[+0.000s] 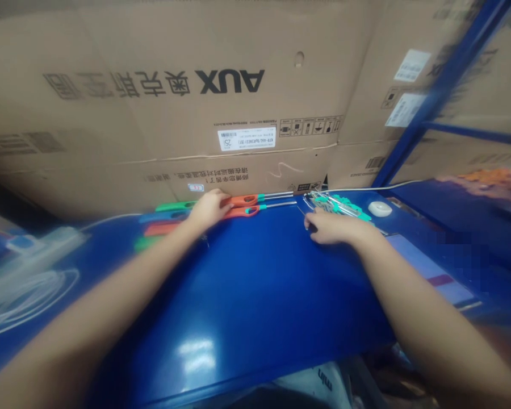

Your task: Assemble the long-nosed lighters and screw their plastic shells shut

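My left hand (208,208) is at the back of the blue table, its fingers closed around the handle of an orange long-nosed lighter (241,200). A second orange lighter (242,212) lies just in front of it; both metal tubes point right. Left of the hand are more lighter handles, among them a green one (174,207) and an orange-red one (159,228), partly behind my forearm. My right hand (334,227) is closed with curled fingertips, beside a pile of metal lighter tubes with teal ends (338,204). What its fingers hold, if anything, I cannot make out.
A large cardboard box (153,136) stands along the table's back edge. To the right lie a white computer mouse (380,209) and a flat, pale rectangular item (426,267). A coiled white cable (34,295) is at the left. A blue metal post (426,113) rises at the right.
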The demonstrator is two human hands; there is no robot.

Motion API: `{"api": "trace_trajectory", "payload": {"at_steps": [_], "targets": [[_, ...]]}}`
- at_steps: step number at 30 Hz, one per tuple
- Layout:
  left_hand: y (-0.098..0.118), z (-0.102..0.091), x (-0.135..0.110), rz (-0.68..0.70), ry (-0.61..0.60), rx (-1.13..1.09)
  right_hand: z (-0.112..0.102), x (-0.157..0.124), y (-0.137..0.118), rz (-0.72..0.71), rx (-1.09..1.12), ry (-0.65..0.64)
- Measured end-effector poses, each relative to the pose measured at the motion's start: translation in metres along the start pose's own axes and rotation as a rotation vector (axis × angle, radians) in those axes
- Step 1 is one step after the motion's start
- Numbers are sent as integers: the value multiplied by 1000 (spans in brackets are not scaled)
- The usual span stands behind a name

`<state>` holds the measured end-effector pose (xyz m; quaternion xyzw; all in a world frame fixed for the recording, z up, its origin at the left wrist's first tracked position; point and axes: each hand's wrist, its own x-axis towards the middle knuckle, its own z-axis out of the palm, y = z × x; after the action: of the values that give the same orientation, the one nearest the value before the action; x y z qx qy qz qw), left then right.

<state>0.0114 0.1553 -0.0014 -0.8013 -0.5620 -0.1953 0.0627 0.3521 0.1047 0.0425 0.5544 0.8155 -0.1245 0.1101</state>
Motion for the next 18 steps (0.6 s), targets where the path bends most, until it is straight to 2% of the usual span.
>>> {"api": "trace_trajectory", "payload": {"at_steps": [6, 14, 18], "targets": [[9, -1, 1, -46, 27, 84, -2, 1, -3, 28, -37, 21], [15, 4, 5, 36, 49, 113, -1, 0, -14, 64, -96, 25], [25, 2, -3, 60, 90, 90, 1, 2, -15, 86, -110, 35]]}}
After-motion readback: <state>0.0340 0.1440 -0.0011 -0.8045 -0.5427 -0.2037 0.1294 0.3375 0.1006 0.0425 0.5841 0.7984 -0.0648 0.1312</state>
